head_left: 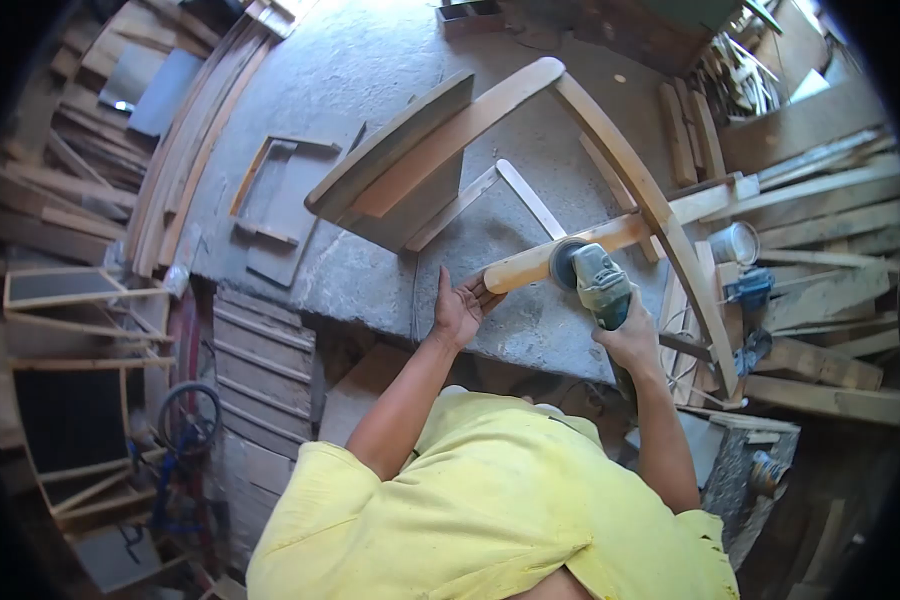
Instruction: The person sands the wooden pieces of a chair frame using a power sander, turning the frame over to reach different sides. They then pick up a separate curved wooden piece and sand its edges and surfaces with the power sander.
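Note:
My right hand [632,342] is wrapped round the body of an angle grinder [604,285]. The grinder's round disc [567,263] is against a pale wooden armrest [526,268] of a wooden chair frame. At the armrest's rounded end is my left hand [460,312], palm up, thumb spread away, fingertips touching the wood from below. The chair frame lies tilted on a grey slab, with a long curved leg [660,205] on the right and a flat brown panel [438,185] at the back.
Beneath the chair is a dusty grey concrete slab [340,70]. Boards and offcuts [835,215] are piled on the right, beside a tin can [735,243]. Long planks [202,130] line the left. Wooden frames [80,300] and a slatted panel [260,365] stand at lower left.

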The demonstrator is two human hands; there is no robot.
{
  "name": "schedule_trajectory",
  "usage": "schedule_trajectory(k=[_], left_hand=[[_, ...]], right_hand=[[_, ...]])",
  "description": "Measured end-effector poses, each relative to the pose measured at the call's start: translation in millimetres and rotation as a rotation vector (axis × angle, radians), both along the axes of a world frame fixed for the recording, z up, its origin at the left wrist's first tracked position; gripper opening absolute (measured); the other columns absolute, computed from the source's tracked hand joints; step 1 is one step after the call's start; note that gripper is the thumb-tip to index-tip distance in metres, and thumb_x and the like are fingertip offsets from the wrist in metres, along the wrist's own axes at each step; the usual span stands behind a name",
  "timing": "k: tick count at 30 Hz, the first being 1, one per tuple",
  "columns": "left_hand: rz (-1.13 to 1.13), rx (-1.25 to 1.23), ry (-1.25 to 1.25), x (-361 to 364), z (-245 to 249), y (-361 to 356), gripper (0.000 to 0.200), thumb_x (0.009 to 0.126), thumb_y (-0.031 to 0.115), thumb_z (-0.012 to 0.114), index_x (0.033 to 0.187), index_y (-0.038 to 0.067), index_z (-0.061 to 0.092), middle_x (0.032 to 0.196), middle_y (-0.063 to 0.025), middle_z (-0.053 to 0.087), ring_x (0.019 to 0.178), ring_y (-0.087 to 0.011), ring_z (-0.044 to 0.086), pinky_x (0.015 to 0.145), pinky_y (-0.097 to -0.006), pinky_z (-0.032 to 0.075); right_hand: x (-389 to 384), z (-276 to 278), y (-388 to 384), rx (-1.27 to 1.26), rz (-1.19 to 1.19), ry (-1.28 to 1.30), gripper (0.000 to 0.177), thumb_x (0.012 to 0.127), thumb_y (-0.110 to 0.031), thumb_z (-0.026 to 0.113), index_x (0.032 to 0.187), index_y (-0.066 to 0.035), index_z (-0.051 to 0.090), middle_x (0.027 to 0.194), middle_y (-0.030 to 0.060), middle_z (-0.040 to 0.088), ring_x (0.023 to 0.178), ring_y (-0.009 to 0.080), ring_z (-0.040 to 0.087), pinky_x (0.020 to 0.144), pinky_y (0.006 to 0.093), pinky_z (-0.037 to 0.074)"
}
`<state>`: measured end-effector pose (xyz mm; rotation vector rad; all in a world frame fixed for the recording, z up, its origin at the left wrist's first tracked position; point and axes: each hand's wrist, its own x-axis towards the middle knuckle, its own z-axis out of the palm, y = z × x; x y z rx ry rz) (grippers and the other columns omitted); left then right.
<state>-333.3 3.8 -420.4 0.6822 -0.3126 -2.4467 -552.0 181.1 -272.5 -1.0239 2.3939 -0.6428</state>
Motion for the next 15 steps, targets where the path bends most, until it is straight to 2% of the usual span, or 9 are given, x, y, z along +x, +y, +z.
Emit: schedule_trajectory(k=[3,10,15], left_hand=[[-0.019,-0.035,0.024,0.9,-1.3,-2.5,0.1,0.093,0.078,0.026,0.135,-0.009,0.05,0.132,-0.0233,0.059,0.125,-0.0345,0.057,0.115,-0.0433,0.039],[-0.035,-0.015,0.005,3.2,5.0,-3.3,0.106,0.088,0.084,0.026,0.136,-0.008,0.05,0.131,-0.021,0.061,0.119,-0.0313,0.06,0.109,-0.0422,0.043],[-0.044,-0.025,0.026,1.7,2.4,-4.7,0.107,0.088,0.085,0.025,0.136,-0.007,0.05,0.133,-0.0211,0.06,0.122,-0.0316,0.058,0.111,-0.0433,0.041]], right_hand=[[15.0,-1.5,-9.5,-0.047,0.023,0.013,0.074,0.061,-0.019,0.079,0.129,-0.012,0.048,0.102,0.0235,0.07,0.098,0.0445,0.066,0.086,0.0509,0.052],[64.1,23.9,-30.2,0.115,0.306,0.003,0.075,0.065,-0.02,0.079,0.132,-0.016,0.047,0.102,0.0222,0.07,0.099,0.0436,0.066,0.086,0.0502,0.053],[41.6,17.2,-13.6,0.105,0.222,0.03,0.076,0.064,-0.02,0.08,0.132,-0.015,0.047,0.102,0.0225,0.07,0.098,0.0438,0.067,0.086,0.05,0.053]])
